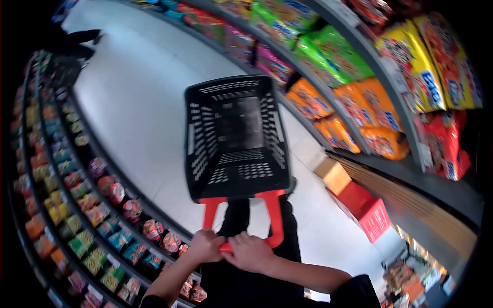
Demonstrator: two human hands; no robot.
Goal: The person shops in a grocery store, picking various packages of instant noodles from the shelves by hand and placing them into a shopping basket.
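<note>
While you look down, your left hand [206, 246] and right hand [251, 251] are wrapped side by side around the red handle [276, 220] at its near crossbar. Its two arms join it to the black basket [236, 190], just ahead over the pale floor [123, 102]. The basket's perforated walls look like hard plastic, so expect it to feel light and stiff; the smooth handle could slip in damp palms, and that crossbar seems the best place to hold. Farther out on the right, a red box [374, 222] stands near orange bags [367, 105]; round tubs [132, 209] line the left.
</note>
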